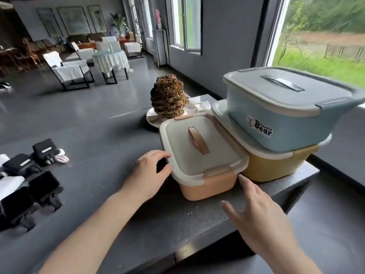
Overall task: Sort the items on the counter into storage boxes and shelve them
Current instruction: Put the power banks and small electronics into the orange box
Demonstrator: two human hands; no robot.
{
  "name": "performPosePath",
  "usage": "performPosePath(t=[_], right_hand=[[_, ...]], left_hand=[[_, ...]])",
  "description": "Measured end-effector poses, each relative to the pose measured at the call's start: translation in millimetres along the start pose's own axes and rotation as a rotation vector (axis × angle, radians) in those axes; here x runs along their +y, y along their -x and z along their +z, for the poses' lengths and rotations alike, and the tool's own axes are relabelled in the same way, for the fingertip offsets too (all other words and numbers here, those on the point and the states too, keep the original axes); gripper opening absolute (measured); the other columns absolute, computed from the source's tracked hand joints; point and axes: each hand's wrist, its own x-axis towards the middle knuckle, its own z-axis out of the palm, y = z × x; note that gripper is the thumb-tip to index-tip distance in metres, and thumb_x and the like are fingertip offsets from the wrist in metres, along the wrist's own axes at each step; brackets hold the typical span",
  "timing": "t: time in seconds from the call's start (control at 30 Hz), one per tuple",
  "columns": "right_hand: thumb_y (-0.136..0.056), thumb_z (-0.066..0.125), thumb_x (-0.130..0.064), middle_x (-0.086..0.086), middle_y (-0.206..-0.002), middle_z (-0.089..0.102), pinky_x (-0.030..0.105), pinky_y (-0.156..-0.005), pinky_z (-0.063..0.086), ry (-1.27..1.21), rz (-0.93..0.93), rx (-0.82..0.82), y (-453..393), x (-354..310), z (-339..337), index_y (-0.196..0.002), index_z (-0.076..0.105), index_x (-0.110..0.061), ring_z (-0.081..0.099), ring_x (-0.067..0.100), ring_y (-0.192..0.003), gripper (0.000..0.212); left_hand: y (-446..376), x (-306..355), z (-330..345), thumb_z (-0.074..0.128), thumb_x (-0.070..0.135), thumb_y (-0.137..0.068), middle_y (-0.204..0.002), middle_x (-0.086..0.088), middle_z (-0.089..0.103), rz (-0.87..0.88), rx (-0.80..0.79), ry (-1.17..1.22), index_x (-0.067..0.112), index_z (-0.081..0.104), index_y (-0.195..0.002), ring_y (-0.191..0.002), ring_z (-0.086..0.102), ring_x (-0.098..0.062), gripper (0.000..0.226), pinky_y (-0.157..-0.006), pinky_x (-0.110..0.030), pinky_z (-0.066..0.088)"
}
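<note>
With the left hand (152, 171) spread against the left rim of the lidded pink box (203, 155) on the counter (122, 194) and the right hand (258, 218) open, just short of its front clasp, box-fetching is judged underway; a two-sided grasp is needed next.

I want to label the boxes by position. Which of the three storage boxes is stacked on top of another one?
The blue box with the grey lid and Bear sticker. It sits on the yellow box; the pink box stands alone on the counter.
</note>
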Motion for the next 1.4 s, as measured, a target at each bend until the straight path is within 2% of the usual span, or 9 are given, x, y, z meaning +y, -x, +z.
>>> performPosePath(t=[0.33,0.53,0.6,0.67,0.8,0.97,1.1,1.23,1.4], right_hand=[[-0.085,0.033,-0.073,-0.002,-0.161,-0.007,0.021,-0.11,0.029,-0.079,0.271,-0.029,-51.5,-14.5,26.5,-0.148,-0.019,-0.022,0.022,0.011,-0.145,0.097],[-0.085,0.04,-0.066,-0.009,-0.156,0.025,0.029,-0.087,0.042,-0.206,0.562,0.095,-62.3,-36.1,44.5,-0.152,-0.006,-0.032,0.043,0.014,-0.132,0.088],[-0.081,0.041,-0.069,-0.014,-0.14,0.044,0.03,-0.073,0.042,-0.277,0.618,0.135,-62.1,-44.5,50.3,-0.147,-0.008,-0.044,0.056,0.011,-0.106,0.087],[-0.076,0.045,-0.07,-0.022,-0.119,0.051,0.03,-0.068,0.044,-0.371,0.652,0.178,-63.4,-53.7,52.9,-0.14,-0.009,-0.056,0.053,0.004,-0.083,0.084],[-0.072,0.058,-0.063,-0.025,-0.087,0.058,0.035,-0.064,0.048,-0.501,0.68,0.255,-66.9,-63.5,56.7,-0.13,0.005,-0.067,0.059,0.002,-0.077,0.078],[-0.077,0.064,-0.051,-0.015,-0.07,0.052,0.026,-0.055,0.042,-0.516,0.579,0.215,-71.5,-58.8,55.9,-0.131,0.02,-0.053,0.054,0.004,-0.061,0.07],[-0.083,0.059,-0.049,-0.015,-0.095,0.051,0.03,-0.068,0.044,-0.484,0.38,0.117,-88.1,-59.7,53.3,-0.141,0.014,-0.047,0.056,0.011,-0.086,0.073],[-0.087,0.059,-0.049,-0.004,-0.139,0.052,0.031,-0.084,0.042,-0.493,0.23,-0.029,-117.3,-69.5,60.1,-0.151,0.015,-0.036,0.052,0.019,-0.122,0.079],[-0.091,0.057,-0.042,-0.003,-0.145,0.048,0.034,-0.096,0.042,-0.509,-0.013,-0.198,-140.0,-108.8,83.0,-0.149,0.026,-0.033,0.049,0.019,-0.127,0.066]], left_hand=[[-162.4,-49.4,23.4,0.058,0.027,-0.089,-0.137,0.005,0.05,0.101,-0.179,-0.019,0.023,0.057,-0.127,-0.125,0.047,-0.017,0.038,-0.105,-0.033,0.037],[-247.9,-58.1,63.2,0.057,0.026,-0.088,-0.136,-0.005,0.049,0.158,-0.384,-0.005,0.018,0.046,-0.136,-0.123,0.047,-0.024,0.05,-0.103,-0.033,0.036],[-260.8,-58.8,75.8,0.056,0.033,-0.089,-0.131,-0.006,0.054,0.177,-0.45,0.003,0.02,0.044,-0.135,-0.117,0.052,-0.025,0.05,-0.102,-0.04,0.04],[-267.1,-60.9,82.8,0.055,0.038,-0.089,-0.127,-0.006,0.058,0.183,-0.455,0.016,0.021,0.045,-0.134,-0.113,0.055,-0.026,0.049,-0.099,-0.042,0.043],[-266.3,-64.0,80.6,0.059,0.035,-0.088,-0.124,-0.006,0.06,0.153,-0.427,0.075,0.02,0.05,-0.131,-0.107,0.056,-0.023,0.047,-0.091,-0.032,0.042],[-230.5,-94.8,29.3,0.061,0.03,-0.09,-0.115,-0.005,0.067,-0.015,-0.278,0.211,0.02,0.061,-0.124,-0.106,0.06,-0.021,0.036,-0.086,-0.03,0.043],[-163.6,-137.3,-34.4,0.062,0.027,-0.09,-0.109,0.006,0.067,-0.127,-0.07,0.186,0.024,0.063,-0.121,-0.102,0.061,-0.016,0.031,-0.087,-0.031,0.046],[-74.4,-170.1,-84.2,0.065,0.025,-0.087,-0.082,0.029,0.065,-0.325,0.123,0.199,0.034,0.066,-0.104,-0.083,0.061,0.006,0.019,-0.071,-0.021,0.046],[31.3,-188.2,-114.6,0.064,0.027,-0.088,-0.086,0.017,0.068,-0.573,0.329,0.169,0.035,0.066,-0.102,-0.088,0.065,-0.014,0.016,-0.081,-0.036,0.05]])
